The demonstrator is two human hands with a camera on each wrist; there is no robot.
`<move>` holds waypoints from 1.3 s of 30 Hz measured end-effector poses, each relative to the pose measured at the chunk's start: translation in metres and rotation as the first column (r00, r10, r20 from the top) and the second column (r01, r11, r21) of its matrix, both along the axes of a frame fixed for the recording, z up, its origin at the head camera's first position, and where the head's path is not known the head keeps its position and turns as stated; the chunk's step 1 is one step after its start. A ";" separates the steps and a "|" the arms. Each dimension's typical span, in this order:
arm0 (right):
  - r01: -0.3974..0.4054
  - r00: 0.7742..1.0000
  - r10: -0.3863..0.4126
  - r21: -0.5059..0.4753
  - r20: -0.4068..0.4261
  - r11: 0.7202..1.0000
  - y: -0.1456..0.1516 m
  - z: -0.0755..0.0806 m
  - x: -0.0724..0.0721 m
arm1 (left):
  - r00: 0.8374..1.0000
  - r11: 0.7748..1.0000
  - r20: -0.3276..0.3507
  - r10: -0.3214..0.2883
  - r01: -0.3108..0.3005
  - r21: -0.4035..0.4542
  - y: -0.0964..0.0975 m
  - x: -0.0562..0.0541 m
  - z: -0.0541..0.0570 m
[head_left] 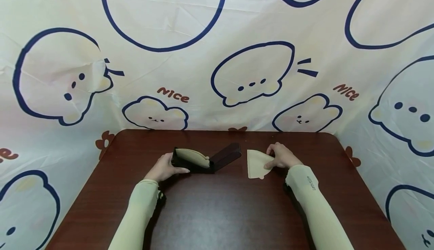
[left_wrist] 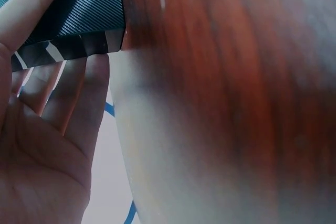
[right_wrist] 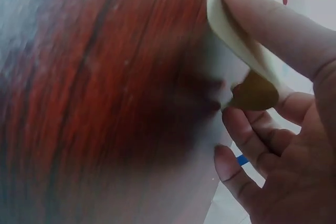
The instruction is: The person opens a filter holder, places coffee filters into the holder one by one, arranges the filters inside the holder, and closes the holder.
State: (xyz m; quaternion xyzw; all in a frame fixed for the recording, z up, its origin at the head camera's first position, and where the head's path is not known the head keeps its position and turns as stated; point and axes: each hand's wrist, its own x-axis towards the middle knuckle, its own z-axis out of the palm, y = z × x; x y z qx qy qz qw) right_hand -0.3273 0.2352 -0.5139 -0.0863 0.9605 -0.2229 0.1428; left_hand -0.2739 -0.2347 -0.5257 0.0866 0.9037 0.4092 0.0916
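Fingers point(left_wrist: 95, 80) of left hand point(head_left: 165, 168) hold black box point(head_left: 185, 164), lid point(head_left: 226, 157) open, pale stack point(head_left: 190, 156) inside | right hand point(head_left: 282, 156) pinches pale paper point(head_left: 256, 164) by its round side | paper: just right of lid

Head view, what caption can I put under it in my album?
Left hand holds an open dark box; right hand pinches pale paper at a brown table.

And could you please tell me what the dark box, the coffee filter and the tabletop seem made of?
Dark box: perhaps cardboard or plastic, with a slight sheen; fine ribs catch the light.
Coffee filter: likely paper, matte; it looks thin and bends along its edge.
Tabletop: wood or wood-look laminate, fairly glossy; it shows dark grain and a pale reflection.
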 end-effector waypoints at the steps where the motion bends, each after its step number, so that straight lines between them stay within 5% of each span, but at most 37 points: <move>1: 0.003 1.000 -0.003 -0.015 0.011 1.000 0.000 0.000 0.000 | 1.000 1.000 0.001 -0.001 0.001 -0.004 0.000 0.000 0.000; 7: -0.003 0.999 0.007 -0.083 0.045 0.997 -0.001 0.001 0.004 | 1.000 1.000 0.018 0.002 -0.002 -0.007 0.003 -0.001 0.000; 14: -0.070 0.996 0.061 -0.177 -0.058 0.982 0.009 0.007 0.009 | 1.000 1.000 0.024 0.001 -0.001 -0.009 0.004 -0.002 0.002; 22: -0.037 0.979 -0.036 -0.351 -0.200 0.936 0.016 0.017 0.007 | 1.000 1.000 0.019 0.008 -0.008 -0.011 0.003 -0.001 0.001; 27: -0.043 0.962 -0.063 -0.377 -0.266 0.925 0.015 0.016 0.009 | 0.999 0.999 0.028 0.030 -0.029 -0.019 -0.002 0.002 0.000; 35: -0.056 0.898 -0.131 -0.404 -0.419 0.913 0.019 0.018 0.016 | 1.000 1.000 0.023 -0.003 0.003 -0.019 -0.001 0.000 0.002; 39: -0.036 0.920 -0.152 -0.465 -0.360 0.884 0.020 0.019 0.016 | 1.000 1.000 0.017 0.005 -0.005 -0.018 0.001 -0.001 0.002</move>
